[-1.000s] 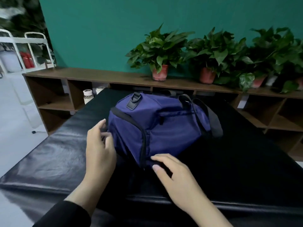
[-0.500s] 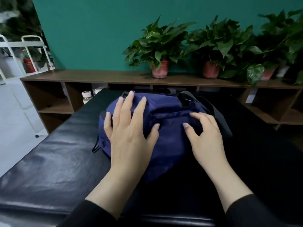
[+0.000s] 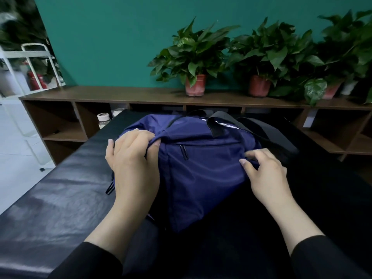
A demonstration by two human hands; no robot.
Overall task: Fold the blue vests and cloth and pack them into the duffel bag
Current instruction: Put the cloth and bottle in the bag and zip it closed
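While the black table [image 3: 60,198] carries the navy duffel bag [image 3: 201,174] at its middle, our left hand [image 3: 132,164] bunches the bag's top fabric in curled fingers, and our right hand [image 3: 265,176] pinches its right side.

A black padded counter with a glossy leather-like top [image 3: 60,198] fills the foreground. Behind it, a long low shelf unit of dark brown wood [image 3: 100,95] runs along a plain teal wall [image 3: 110,41]. On the shelf top stand several leafy green plants; the nearest two sit in reddish pots [image 3: 195,85] and [image 3: 259,86], well apart. In an open compartment below stands a clear jar with a white lid [image 3: 103,120]. At far left is a white metal-framed rack [image 3: 36,63], with blurred red items behind it.
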